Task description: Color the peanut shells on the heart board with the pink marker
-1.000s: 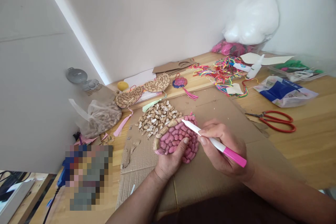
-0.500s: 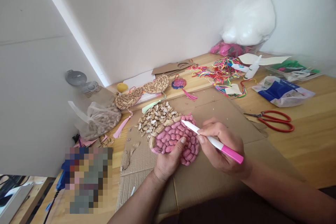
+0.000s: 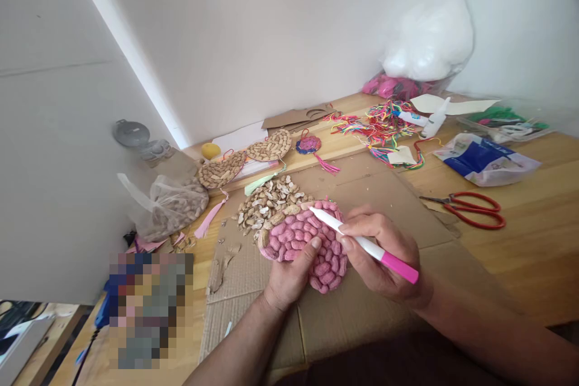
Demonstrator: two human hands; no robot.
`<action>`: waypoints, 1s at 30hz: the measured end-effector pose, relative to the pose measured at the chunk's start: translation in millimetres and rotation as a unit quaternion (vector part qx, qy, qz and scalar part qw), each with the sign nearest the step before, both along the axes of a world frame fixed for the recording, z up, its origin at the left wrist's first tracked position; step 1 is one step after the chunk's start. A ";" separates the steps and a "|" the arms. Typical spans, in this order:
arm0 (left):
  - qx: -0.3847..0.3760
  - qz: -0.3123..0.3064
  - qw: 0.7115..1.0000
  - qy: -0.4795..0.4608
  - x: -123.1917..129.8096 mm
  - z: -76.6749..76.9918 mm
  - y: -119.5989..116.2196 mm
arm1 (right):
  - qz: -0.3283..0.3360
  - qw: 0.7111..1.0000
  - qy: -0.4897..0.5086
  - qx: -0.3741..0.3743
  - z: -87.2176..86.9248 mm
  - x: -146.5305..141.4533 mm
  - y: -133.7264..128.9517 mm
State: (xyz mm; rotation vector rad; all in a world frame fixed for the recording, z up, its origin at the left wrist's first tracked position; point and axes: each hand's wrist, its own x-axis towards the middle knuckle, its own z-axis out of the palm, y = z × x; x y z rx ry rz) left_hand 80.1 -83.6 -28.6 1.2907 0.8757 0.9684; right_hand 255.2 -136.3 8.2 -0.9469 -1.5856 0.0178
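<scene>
Over cardboard [image 3: 348,325], the left hand [image 3: 293,280] grips a knobbly pink peanut plaque [image 3: 289,235] with a partly tan edge [image 3: 292,210], while the right hand [image 3: 386,256] pinches a smooth marker [image 3: 370,247], its tip [image 3: 312,210] at that edge. Just beyond lie broken shells [image 3: 259,206]; left of the hands a clear bag [image 3: 156,193] bulges with peanuts [image 3: 187,202], and well right, a pouch [image 3: 488,160] bears print I can't make out.
</scene>
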 end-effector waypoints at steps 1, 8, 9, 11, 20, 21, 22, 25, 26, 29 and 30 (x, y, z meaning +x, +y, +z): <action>-0.005 -0.008 1.000 -0.005 0.0 -0.3 -0.2 | 0.008 1.000 -0.001 0.002 -0.1 -0.4 0.2; -0.009 0.002 0.999 -0.049 -1.1 -4.6 1.1 | -0.010 1.000 -0.003 -0.009 -2.0 2.5 2.1; -0.009 0.003 0.999 -0.051 -1.1 -4.8 1.3 | -0.010 1.000 0.002 -0.014 -2.3 2.9 2.1; -0.017 -0.005 0.999 -0.051 -0.9 -4.3 1.3 | 0.002 1.000 0.008 -0.015 -2.6 2.5 2.0; -0.036 -0.032 0.997 -0.055 0.1 -0.3 0.2 | 0.009 1.000 -0.002 -0.013 -4.9 1.0 3.6; -0.036 -0.031 0.997 -0.062 0.0 -1.0 1.0 | 0.000 1.000 0.001 -0.021 -5.0 1.9 3.4; -0.034 -0.028 0.997 -0.070 -0.1 -1.8 1.8 | -0.010 0.999 0.004 -0.030 -4.8 2.7 3.0; -0.038 -0.018 0.995 -0.091 -0.7 -4.0 3.4 | -0.011 0.999 0.020 -0.041 -3.5 3.6 0.9; -0.041 -0.018 0.995 -0.094 -1.0 -4.7 3.5 | 0.000 0.999 0.024 -0.037 -3.0 3.4 0.2; -0.059 -0.036 0.993 -0.094 -2.2 -6.7 2.5 | 0.028 0.999 0.024 -0.033 -2.5 1.7 -0.1; -0.065 -0.039 0.993 -0.093 -2.5 -7.4 2.1 | 0.032 0.999 0.019 -0.032 -2.7 1.3 0.4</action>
